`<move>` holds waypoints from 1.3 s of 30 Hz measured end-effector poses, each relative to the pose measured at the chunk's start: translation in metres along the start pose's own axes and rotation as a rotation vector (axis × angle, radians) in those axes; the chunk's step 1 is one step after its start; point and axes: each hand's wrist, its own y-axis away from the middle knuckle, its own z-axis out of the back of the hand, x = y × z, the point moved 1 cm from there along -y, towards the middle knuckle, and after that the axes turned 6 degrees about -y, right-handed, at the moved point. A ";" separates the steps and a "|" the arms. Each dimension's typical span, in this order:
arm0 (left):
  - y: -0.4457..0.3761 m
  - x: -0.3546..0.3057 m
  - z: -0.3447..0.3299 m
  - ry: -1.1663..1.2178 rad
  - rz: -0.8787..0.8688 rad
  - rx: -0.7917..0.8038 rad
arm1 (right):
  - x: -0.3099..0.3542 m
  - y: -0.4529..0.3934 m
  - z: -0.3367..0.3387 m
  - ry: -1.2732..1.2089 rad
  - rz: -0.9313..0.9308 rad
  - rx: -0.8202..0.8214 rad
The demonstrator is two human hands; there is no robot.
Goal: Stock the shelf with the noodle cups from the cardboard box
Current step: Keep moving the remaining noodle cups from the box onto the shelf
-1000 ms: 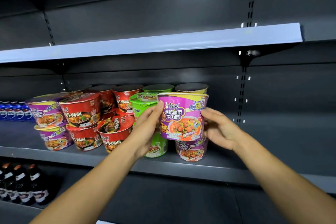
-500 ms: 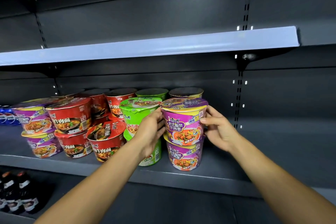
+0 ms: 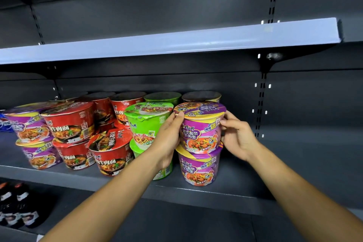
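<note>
— Well, seating the top purple cup [image 3: 200, 127] on the lower purple cup [image 3: 198, 169], near the front edge of the shelf [image 3: 196, 194], right of the green stack [image 3: 147, 124].

— Gripping how?

— Clamping from both sides: left hand [image 3: 167, 139] curling round the left wall, right hand [image 3: 237, 135] pinching the right rim. Sitting squarely between the palms.

— Getting far along?

— Seemingly well on: standing stacked leftward, red cups [image 3: 68, 124] and more purple cups [image 3: 29, 124]; filling the back row, further cups [image 3: 163, 97]. Lying bare toward the right end, much shelf. Showing nowhere, the cardboard box.
</note>
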 end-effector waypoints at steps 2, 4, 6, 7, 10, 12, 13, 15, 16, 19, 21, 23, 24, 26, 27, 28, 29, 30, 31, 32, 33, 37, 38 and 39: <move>-0.001 0.001 0.001 0.005 0.008 -0.006 | 0.000 -0.001 0.001 0.004 0.000 -0.002; -0.002 0.001 0.001 0.005 0.010 -0.015 | -0.001 -0.002 0.001 0.012 -0.002 -0.003; -0.003 0.003 0.000 0.004 0.008 -0.036 | -0.001 -0.002 0.000 0.025 -0.002 -0.002; -0.004 0.004 -0.001 0.004 0.008 -0.048 | -0.001 -0.003 0.000 0.030 -0.002 -0.001; -0.005 0.006 -0.005 0.000 0.029 -0.071 | -0.001 -0.003 0.001 0.041 -0.002 -0.002; -0.003 0.006 -0.006 -0.001 0.033 -0.064 | -0.001 -0.003 0.001 0.048 -0.004 -0.013; -0.002 0.005 -0.006 0.000 0.033 -0.059 | -0.001 -0.003 0.001 0.048 -0.006 -0.018; -0.001 0.003 -0.005 0.001 0.045 -0.050 | -0.002 -0.003 0.001 0.049 -0.008 -0.023; 0.000 0.001 -0.005 0.002 0.056 -0.048 | -0.002 -0.003 0.000 0.048 -0.009 -0.025; 0.003 -0.003 -0.004 0.006 0.079 -0.039 | -0.001 -0.002 -0.002 0.044 -0.013 -0.029; 0.005 -0.005 -0.004 0.005 0.094 -0.034 | -0.001 -0.001 -0.003 0.035 -0.017 -0.030; 0.008 -0.007 -0.004 0.006 0.096 -0.043 | -0.001 0.000 -0.005 0.032 -0.019 -0.035; 0.009 -0.009 -0.004 0.008 0.094 -0.049 | -0.001 0.000 -0.006 0.032 -0.019 -0.038; 0.010 -0.012 -0.004 0.009 0.088 -0.062 | 0.000 0.002 -0.007 0.030 -0.020 -0.039; 0.012 -0.013 -0.005 0.009 0.087 -0.062 | 0.000 0.002 -0.008 0.027 -0.020 -0.038; 0.013 -0.014 -0.005 0.011 0.086 -0.059 | 0.000 0.003 -0.008 0.024 -0.023 -0.039; 0.014 -0.014 -0.005 0.009 0.085 -0.057 | 0.001 0.003 -0.009 0.022 -0.025 -0.040; 0.016 -0.014 -0.005 0.006 0.085 -0.056 | 0.001 0.004 -0.009 0.020 -0.030 -0.042; 0.016 -0.014 -0.005 0.000 0.086 -0.057 | 0.001 0.004 -0.009 0.020 -0.034 -0.045; 0.017 -0.014 -0.004 -0.005 0.086 -0.060 | 0.000 0.005 -0.010 0.020 -0.040 -0.050; 0.018 -0.014 -0.004 -0.012 0.082 -0.065 | 0.000 0.006 -0.010 0.021 -0.043 -0.053; 0.021 -0.013 -0.005 -0.037 0.100 -0.077 | 0.001 0.012 -0.011 0.031 -0.034 -0.061; 0.023 -0.012 -0.005 -0.047 0.112 -0.082 | 0.001 0.013 -0.012 0.030 -0.032 -0.075; 0.025 -0.012 -0.005 -0.060 0.123 -0.088 | 0.000 0.014 -0.010 0.034 -0.032 -0.098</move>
